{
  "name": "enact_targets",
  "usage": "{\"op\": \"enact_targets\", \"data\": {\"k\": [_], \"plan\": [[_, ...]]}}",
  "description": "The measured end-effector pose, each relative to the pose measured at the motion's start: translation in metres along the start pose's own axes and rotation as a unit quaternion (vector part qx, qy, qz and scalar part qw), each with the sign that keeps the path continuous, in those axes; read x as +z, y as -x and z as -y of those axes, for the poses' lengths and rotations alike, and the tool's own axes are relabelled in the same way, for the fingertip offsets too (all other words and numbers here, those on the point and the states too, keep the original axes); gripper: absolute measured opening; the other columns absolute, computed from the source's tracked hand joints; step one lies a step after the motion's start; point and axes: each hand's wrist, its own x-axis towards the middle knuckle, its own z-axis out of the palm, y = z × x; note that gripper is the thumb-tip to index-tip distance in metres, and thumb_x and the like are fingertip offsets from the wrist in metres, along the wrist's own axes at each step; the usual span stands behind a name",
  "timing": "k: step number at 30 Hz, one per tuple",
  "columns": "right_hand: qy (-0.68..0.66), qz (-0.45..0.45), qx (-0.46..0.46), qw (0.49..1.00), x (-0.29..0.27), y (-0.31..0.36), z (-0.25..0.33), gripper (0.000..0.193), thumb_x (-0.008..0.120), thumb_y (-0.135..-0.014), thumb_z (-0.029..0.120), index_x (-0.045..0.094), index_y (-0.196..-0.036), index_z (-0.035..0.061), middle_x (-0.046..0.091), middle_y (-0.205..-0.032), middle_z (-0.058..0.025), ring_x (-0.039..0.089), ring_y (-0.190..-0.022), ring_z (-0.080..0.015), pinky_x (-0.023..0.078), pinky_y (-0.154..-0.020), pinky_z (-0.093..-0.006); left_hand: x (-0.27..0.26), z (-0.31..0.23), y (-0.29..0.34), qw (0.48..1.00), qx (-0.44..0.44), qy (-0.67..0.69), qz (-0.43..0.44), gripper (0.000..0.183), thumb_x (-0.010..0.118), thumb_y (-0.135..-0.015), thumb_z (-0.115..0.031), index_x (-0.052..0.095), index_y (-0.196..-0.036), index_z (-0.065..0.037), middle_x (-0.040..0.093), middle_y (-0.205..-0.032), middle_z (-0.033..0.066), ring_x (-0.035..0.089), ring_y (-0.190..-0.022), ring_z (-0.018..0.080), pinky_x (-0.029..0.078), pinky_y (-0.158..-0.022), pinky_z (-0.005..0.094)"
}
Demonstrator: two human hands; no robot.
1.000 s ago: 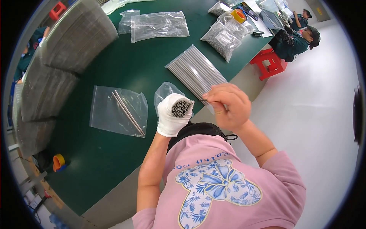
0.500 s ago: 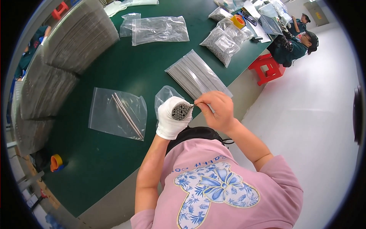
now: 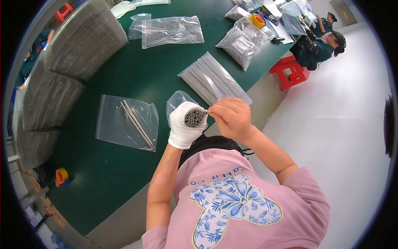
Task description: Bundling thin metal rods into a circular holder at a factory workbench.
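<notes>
In my left hand [image 3: 180, 132], which wears a white glove, is a tight bundle of thin grey tubes [image 3: 194, 118]. Their round open ends face up towards me. My bare right hand [image 3: 233, 118] is closed in a pinch at the bundle's right edge; whatever is between its fingertips is too small to make out. Behind the glove a clear plastic bag [image 3: 177, 99] is partly hidden. Left of it, another clear bag [image 3: 112, 120] lies flat on the green table [image 3: 103, 178], with a few long thin tubes [image 3: 139, 126] on or in it.
A flat bag packed with grey tubes [image 3: 213, 79] lies beyond my hands. Farther off are clear bags [image 3: 174, 32], bags of small grey pieces [image 3: 238, 45] and a tape roll [image 3: 258, 20]. Stacked grey sheets [image 3: 85, 39] line the left. Co-workers [image 3: 313, 52] sit far right near a red stool [image 3: 290, 70].
Both hands have shifted very slightly up and left in the picture, as has the table. My right fingertips stay at the bundle's edge, and the dark sliver by them shows less.
</notes>
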Motion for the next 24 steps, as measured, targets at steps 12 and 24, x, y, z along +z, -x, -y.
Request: {"op": "enact_targets", "data": {"k": [12, 24], "plan": [[0.008, 0.027, 0.013, 1.000, 0.000, 0.004, -0.002, 0.009, 0.066, -0.069, 0.001, 0.062, -0.076, 0.0040, 0.064, -0.070, -0.0075, 0.063, -0.064, -0.0257, 0.053, -0.068, -0.0335, -0.001, 0.001, 0.000, 1.000, 0.017, -0.003, 0.006, 0.021, 0.072, -0.062, 0.001, 0.062, -0.079, -0.007, 0.061, -0.076, 0.0067, 0.060, -0.067, 0.0230, 0.049, -0.062, 0.0295], [-0.044, 0.021, 0.042, 0.998, -0.006, -0.009, -0.001, 0.010, 0.064, -0.072, -0.003, 0.060, -0.079, 0.0038, 0.066, -0.075, -0.0062, 0.064, -0.069, -0.0233, 0.053, -0.074, -0.0349, -0.002, -0.001, -0.001, 1.000, 0.005, 0.000, 0.007, 0.019, 0.073, -0.064, 0.000, 0.062, -0.078, -0.006, 0.061, -0.075, 0.0076, 0.060, -0.066, 0.0234, 0.049, -0.061, 0.0299]]}}
